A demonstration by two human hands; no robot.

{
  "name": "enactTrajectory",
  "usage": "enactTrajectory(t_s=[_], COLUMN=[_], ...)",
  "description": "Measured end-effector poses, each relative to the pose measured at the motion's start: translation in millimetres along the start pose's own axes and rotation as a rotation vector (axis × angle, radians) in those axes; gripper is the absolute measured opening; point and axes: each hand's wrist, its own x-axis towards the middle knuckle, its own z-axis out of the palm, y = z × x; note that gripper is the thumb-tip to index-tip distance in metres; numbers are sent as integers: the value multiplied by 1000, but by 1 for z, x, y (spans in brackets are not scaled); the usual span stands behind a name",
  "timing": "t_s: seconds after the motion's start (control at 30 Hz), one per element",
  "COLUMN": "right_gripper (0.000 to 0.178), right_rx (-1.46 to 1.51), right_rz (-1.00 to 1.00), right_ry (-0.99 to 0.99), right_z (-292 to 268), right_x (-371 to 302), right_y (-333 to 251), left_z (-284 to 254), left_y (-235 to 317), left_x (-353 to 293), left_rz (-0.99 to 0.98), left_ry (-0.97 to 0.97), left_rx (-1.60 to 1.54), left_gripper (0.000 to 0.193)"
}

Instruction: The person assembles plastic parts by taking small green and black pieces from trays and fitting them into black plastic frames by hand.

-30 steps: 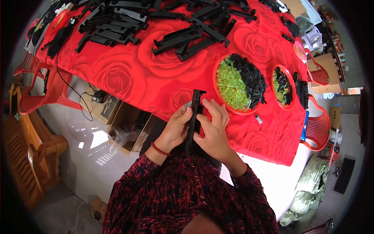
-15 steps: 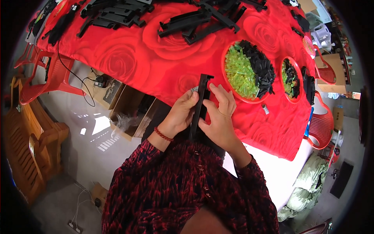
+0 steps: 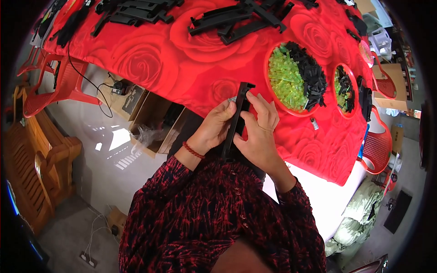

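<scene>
Both my hands grip a long black plastic bar [image 3: 240,102] that stands nearly upright at the near edge of the table. My left hand [image 3: 215,128] wraps its left side, a red bead bracelet on that wrist. My right hand [image 3: 260,132] holds the right side, with its fingers spread over the bar's upper half. The bar's lower end is hidden against my patterned red and black sleeves. Just beyond my right hand sits a red round tray [image 3: 268,93] filled with green and black small parts.
A red rose-print tablecloth [image 3: 173,54] covers the table. Several more black bars [image 3: 236,20] lie at its far side. A second red tray [image 3: 347,86] sits to the right. Red plastic chairs [image 3: 375,152], open cardboard boxes [image 3: 152,116] and a wooden bench [image 3: 36,154] stand around.
The view has shifted, so the table sits higher in the picture. Both hands keep hold of the black bar, and the right hand's fingers have crept up along it.
</scene>
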Motion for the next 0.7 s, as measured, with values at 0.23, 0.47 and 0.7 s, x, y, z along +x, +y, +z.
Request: enactTrajectory(t_s=[0.23, 0.47, 0.7], right_gripper=[40, 45, 55], right_rx=[-11, 29, 122], right_rz=[0, 15, -17], right_ry=[9, -127, -182], right_z=[1, -18, -29], right_x=[0, 2, 3], right_y=[0, 1, 7], left_z=[-8, -2, 3], left_y=[-1, 5, 8], left_x=[3, -2, -2], left_rz=[-11, -44, -36], left_ry=[-25, 6, 12], left_rx=[5, 59, 69], left_gripper=[36, 37, 33])
